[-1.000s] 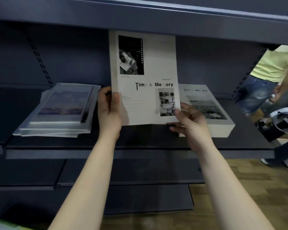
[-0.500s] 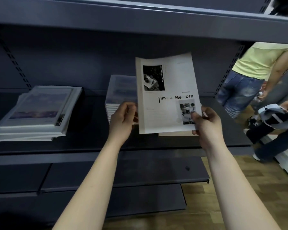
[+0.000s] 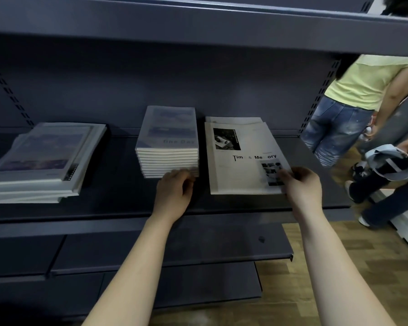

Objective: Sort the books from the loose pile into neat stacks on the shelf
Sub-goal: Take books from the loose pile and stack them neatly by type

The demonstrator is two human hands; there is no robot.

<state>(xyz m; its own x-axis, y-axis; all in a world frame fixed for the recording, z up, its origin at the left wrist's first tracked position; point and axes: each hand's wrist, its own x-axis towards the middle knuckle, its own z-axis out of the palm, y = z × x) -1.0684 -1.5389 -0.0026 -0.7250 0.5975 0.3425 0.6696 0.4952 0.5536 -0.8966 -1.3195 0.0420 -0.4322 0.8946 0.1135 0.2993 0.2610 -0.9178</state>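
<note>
The "Time & Memory" book [image 3: 243, 158] lies flat on its matching stack at the 3 o'clock end of the shelf [image 3: 127, 208]. It sits a little askew, so the back edge of the copy beneath shows at its 12 o'clock side. The right hand [image 3: 302, 184] pinches its corner at 5 o'clock, thumb on the cover, probably to twist it square with the copies below.

The left hand [image 3: 174, 191] is at the book's 9 o'clock, fingers curled against the near bottom edge of the tall middle stack [image 3: 169, 142]. It seems to be steadying or nudging that stack, but the back of the hand hides whether it grips anything. The loose pile [image 3: 40, 161], fanned and uneven, lies well apart at 9 o'clock.

Half a second earlier both hands held this book upright in front of the shelf. Now it is down, and the left hand has let go.
</note>
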